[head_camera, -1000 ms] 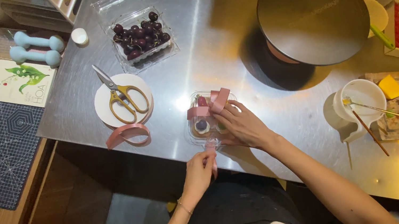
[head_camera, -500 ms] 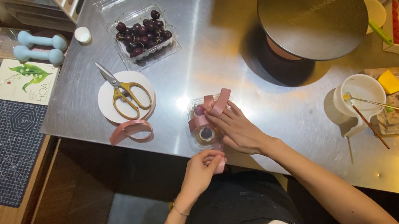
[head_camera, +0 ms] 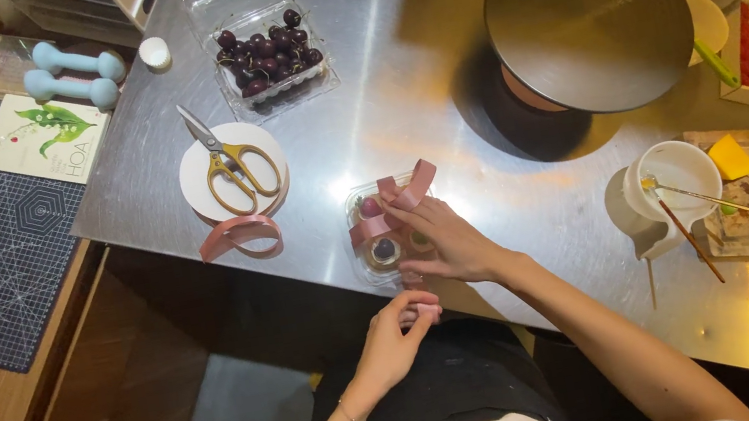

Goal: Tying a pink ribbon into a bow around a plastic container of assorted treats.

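Ribbon-tying step: right hand (head_camera: 446, 244) presses flat on the box (head_camera: 386, 229) at the ribbon (head_camera: 398, 198); left hand (head_camera: 395, 334), at 6 o'clock, pinches its tail. Next, a snug pull.

Clear box (head_camera: 378, 240) half hidden under right hand (head_camera: 446, 244)

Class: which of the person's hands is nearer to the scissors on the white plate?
Left. The left hand hangs off the table edge, below and right of the scissors. The right hand rests on the clear box, farther right.
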